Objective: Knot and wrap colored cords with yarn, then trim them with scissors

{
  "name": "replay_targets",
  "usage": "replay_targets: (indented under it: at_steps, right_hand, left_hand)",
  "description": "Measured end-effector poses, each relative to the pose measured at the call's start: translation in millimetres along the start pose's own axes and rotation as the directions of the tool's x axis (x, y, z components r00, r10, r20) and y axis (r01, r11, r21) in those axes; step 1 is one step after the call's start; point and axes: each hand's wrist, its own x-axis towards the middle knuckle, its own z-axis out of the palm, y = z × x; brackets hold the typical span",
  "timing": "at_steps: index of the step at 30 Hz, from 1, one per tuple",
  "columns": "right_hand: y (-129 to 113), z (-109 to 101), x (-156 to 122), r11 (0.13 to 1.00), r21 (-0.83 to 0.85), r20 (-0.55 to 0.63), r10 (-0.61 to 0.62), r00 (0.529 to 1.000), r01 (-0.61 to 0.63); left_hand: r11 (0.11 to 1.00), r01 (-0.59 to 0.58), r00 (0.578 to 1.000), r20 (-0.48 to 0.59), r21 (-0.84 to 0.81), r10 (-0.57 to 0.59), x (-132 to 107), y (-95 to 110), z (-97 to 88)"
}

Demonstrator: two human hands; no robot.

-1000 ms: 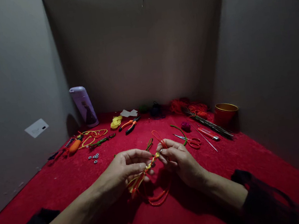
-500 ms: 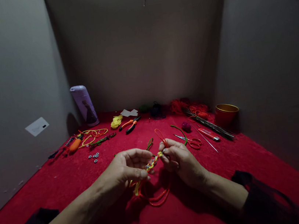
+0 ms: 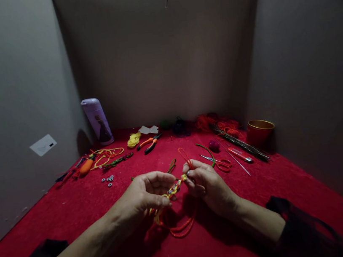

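Note:
A braided cord (image 3: 176, 187) of yellow, orange and green strands stretches between both hands above the red table (image 3: 294, 187). My left hand (image 3: 142, 196) pinches its lower end, thumb pressed against the fingers. My right hand (image 3: 206, 183) is closed on its upper end, where a red loop (image 3: 184, 156) sticks up. Loose orange strands (image 3: 181, 228) hang down in a loop onto the cloth below the hands.
Red-handled scissors (image 3: 219, 162), a needle (image 3: 238, 162) and a red cutter (image 3: 239, 153) lie right of the hands. A red cup (image 3: 258, 131) stands at the back right, a purple bottle (image 3: 96, 121) at the back left. Pliers (image 3: 150, 143), cords (image 3: 107, 155) and small washers (image 3: 107, 180) lie left.
The braid has been pulled a little straighter between the hands; my left thumb has slid along it. Hands otherwise stay in place.

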Motion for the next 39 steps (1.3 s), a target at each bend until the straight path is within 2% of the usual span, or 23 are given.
replay_targets:
  at_steps: [12, 18, 29, 39]
  right_hand:
    - [-1.7, -0.4, -0.8, 1.000, -0.019, 0.039, 0.009, 0.999, -0.008]
    - [-0.5, -0.8, -0.7, 0.999, -0.031, 0.021, 0.010, 1.000, -0.009]
    - [0.7, -1.7, 0.9, 1.000, -0.011, 0.005, -0.002, 1.000, 0.002]
    - [0.5, -1.4, 0.5, 1.000, -0.003, 0.020, -0.003, 1.000, 0.003]
  left_hand:
    - [0.999, 0.010, 1.000, -0.008, 0.041, -0.009, 2.4, -0.7, 0.5]
    - [1.000, 0.005, 1.000, 0.000, 0.022, -0.005, 1.2, -2.6, -0.2]
    - [0.997, 0.024, 0.998, 0.061, -0.068, -0.019, 3.5, -5.0, -1.6]
    - [1.000, -0.003, 0.997, 0.075, -0.023, 0.005, -0.6, -3.4, 1.3]
